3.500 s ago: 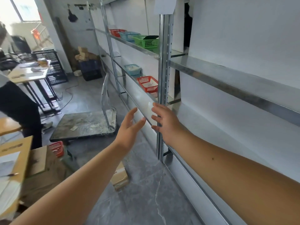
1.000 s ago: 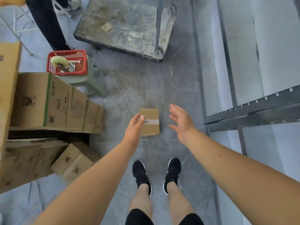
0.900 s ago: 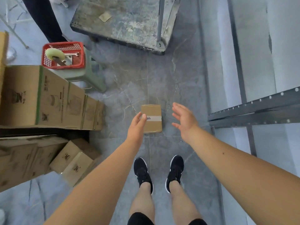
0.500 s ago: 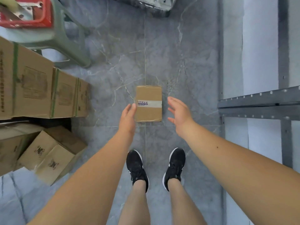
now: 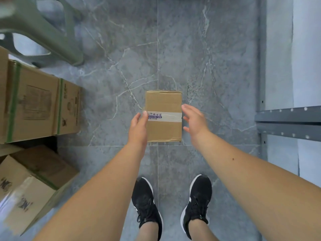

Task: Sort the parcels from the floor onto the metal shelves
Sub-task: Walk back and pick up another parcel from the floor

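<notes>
A small brown cardboard parcel (image 5: 164,105) with a strip of printed tape across it lies flat on the grey tiled floor, straight ahead of my feet. My left hand (image 5: 139,127) is at the parcel's left edge, fingers straight, its fingertips over the tape end. My right hand (image 5: 194,119) hovers at the parcel's right edge, fingers spread and a little blurred. Neither hand grips the parcel. The grey metal shelf (image 5: 288,122) sticks in from the right edge of the view.
Large cardboard cartons with green straps (image 5: 38,105) stand at the left, with smaller boxes (image 5: 29,186) tipped below them. A green plastic stool (image 5: 43,30) stands at the upper left. My black shoes (image 5: 145,204) are just behind the parcel.
My view has swung from the shelves down to the floor. Both hands have dropped toward the parcel, which now looks larger and closer, and they flank it on either side.
</notes>
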The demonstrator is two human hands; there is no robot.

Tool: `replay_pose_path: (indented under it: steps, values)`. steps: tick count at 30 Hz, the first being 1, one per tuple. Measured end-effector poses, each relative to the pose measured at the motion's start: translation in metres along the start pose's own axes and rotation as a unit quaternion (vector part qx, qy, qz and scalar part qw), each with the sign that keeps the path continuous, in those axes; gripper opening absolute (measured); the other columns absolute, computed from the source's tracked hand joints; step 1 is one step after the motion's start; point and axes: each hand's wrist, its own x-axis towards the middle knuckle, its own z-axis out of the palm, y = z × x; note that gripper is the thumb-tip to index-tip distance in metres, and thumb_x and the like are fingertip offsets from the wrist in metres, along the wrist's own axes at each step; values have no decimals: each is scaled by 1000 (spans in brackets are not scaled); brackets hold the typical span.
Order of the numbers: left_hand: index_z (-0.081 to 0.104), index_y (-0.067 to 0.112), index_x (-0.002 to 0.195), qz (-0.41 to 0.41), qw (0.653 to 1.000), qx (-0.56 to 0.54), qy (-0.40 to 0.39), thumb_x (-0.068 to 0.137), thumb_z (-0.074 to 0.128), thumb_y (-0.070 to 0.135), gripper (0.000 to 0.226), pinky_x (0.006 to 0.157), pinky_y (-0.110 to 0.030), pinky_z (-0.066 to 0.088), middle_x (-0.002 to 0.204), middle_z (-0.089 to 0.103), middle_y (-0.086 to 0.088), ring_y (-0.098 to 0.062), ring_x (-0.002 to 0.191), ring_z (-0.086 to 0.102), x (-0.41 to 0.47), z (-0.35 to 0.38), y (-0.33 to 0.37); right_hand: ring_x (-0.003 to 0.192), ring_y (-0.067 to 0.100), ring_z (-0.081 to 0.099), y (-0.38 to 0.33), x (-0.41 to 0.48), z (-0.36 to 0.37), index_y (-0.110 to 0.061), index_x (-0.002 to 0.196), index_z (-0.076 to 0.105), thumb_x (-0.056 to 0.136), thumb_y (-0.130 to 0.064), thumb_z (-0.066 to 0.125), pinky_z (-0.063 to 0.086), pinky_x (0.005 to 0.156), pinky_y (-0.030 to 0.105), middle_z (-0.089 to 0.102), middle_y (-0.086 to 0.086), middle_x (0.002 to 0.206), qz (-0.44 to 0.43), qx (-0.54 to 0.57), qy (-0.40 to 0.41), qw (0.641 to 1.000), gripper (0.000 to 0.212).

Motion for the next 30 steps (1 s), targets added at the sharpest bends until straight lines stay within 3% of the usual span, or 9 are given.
replay_pose_path:
  steps: [2, 5, 9, 12, 15, 18, 23, 27, 30]
  values:
    - [40, 24, 162, -4, 1000, 0, 12, 107, 51, 50, 62, 102, -28, 29, 164, 44, 2, -10, 131, 43, 19, 2, -6, 125, 15, 55, 10, 20, 3, -15, 142, 63, 102, -31, 66, 39, 102, 33, 66, 0, 138, -18, -20, -8, 1000, 43]
    - [39, 23, 162, -8, 1000, 10, 10, 107, 49, 51, 62, 102, -30, 29, 164, 44, 1, -18, 144, 43, 46, 7, -18, 124, 11, 49, 21, 45, 4, -11, 150, 55, 104, -27, 63, 35, 102, 28, 56, 5, 154, -42, -43, -13, 998, 49]
    - [46, 22, 158, 1, 1000, 20, 3, 98, 56, 62, 73, 112, -33, 35, 158, 51, 1, -14, 130, 50, 75, 15, -34, 143, 18, 47, 40, 77, 1, -16, 161, 41, 106, -32, 61, 36, 106, 34, 43, 6, 166, -28, -25, 7, 999, 61]
    - [49, 26, 155, -15, 999, 29, -1, 95, 54, 67, 73, 119, -49, 40, 150, 57, 3, -23, 134, 55, 88, 18, -43, 142, 22, 47, 51, 88, 2, -22, 165, 33, 106, -38, 59, 38, 103, 39, 42, 5, 167, -2, 19, 3, 1000, 67]
    - [49, 26, 156, -22, 999, 28, 2, 104, 49, 61, 63, 115, -44, 41, 149, 56, 2, -23, 133, 53, 103, 22, -54, 138, 20, 52, 63, 98, 10, -24, 166, 33, 101, -44, 64, 45, 112, 45, 48, 3, 163, -1, 43, -12, 999, 75]
    - [49, 27, 155, -26, 999, 23, 7, 105, 46, 61, 61, 105, -38, 37, 137, 54, 5, -19, 123, 50, 108, 25, -56, 136, 24, 61, 78, 113, 13, -27, 159, 46, 75, -62, 73, 47, 117, 54, 60, 2, 154, -4, 53, -23, 998, 95]
    - [54, 27, 152, -10, 999, 26, 22, 104, 43, 64, 61, 121, -44, 37, 147, 60, 2, -23, 133, 55, 117, 29, -53, 120, 27, 73, 73, 115, 17, -23, 143, 63, 99, -39, 63, 57, 104, 52, 75, 5, 133, -20, 48, -49, 997, 47]
    - [51, 24, 154, 7, 999, 38, 38, 102, 45, 65, 67, 121, -43, 35, 151, 58, -2, -26, 140, 52, 112, 32, -51, 119, 26, 73, 72, 113, 14, -23, 145, 61, 105, -32, 61, 60, 86, 39, 75, 4, 133, -26, 45, -84, 995, 41]
    - [50, 24, 154, 16, 998, 39, 36, 95, 46, 72, 77, 123, -50, 34, 153, 57, -2, -28, 142, 51, 103, 32, -49, 121, 24, 72, 67, 105, 11, -25, 146, 60, 104, -34, 62, 60, 93, 42, 74, 1, 135, -35, 41, -87, 995, 43]
